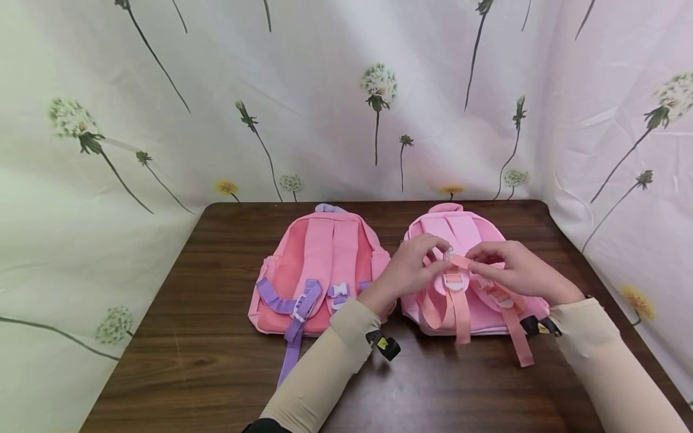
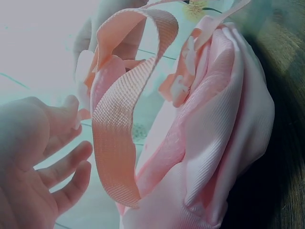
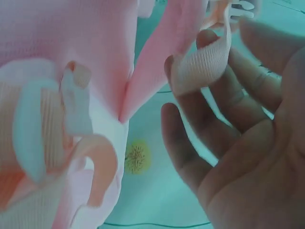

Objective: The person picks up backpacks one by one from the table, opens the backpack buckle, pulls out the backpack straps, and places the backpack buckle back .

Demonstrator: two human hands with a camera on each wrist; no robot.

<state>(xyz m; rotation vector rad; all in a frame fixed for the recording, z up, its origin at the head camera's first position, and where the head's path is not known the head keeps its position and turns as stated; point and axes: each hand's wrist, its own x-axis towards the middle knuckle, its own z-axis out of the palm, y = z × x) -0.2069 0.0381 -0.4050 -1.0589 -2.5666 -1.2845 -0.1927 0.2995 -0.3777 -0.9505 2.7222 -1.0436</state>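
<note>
On the right of the head view, a pink backpack (image 1: 487, 227) lies with its straps facing up. Above it, my left hand (image 1: 412, 263) pinches a small whitish plastic buckle (image 1: 449, 255) between thumb and forefinger. My right hand (image 1: 509, 270) holds the peach webbing strap (image 1: 460, 261) beside that buckle. In the right wrist view the strap (image 3: 202, 69) lies across my fingers, and the pronged buckle end (image 3: 242, 10) shows at the top. A peach webbing loop (image 2: 116, 129) arches up off the pack in the left wrist view, just beside my left fingertips.
A second pink backpack (image 1: 319, 252) with purple straps (image 1: 300, 319) lies to the left, partly behind my left forearm. Both sit on a dark wooden table (image 1: 195, 337). Loose peach strap ends (image 1: 517, 340) trail over the near edge of the right pack. A dandelion-print curtain (image 1: 319, 102) hangs behind.
</note>
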